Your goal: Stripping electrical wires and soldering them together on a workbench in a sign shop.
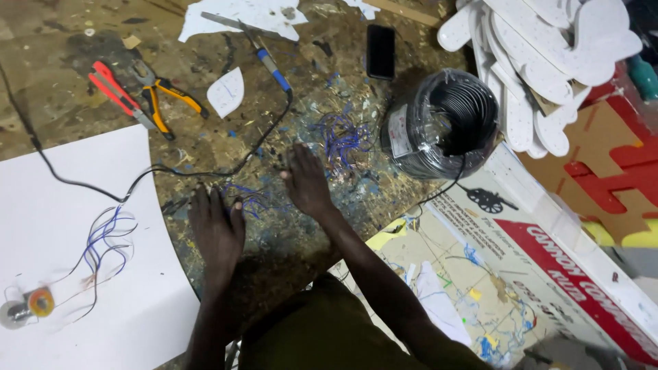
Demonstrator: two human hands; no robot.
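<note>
Resting flat with fingers spread and holding nothing, the left hand and right hand flank a small tangle of blue wire offcuts on the bench, lying between them and nearest the left fingertips.

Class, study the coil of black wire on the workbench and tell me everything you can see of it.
The coil of black wire is a thick round spool of thin black cable wound in many turns, wrapped in clear shiny film with a pale label on its left side. It lies flat on the paint-spattered bench, beside stacked white cut-outs. A loose black strand trails from its lower edge. Neither hand touches it.
</note>
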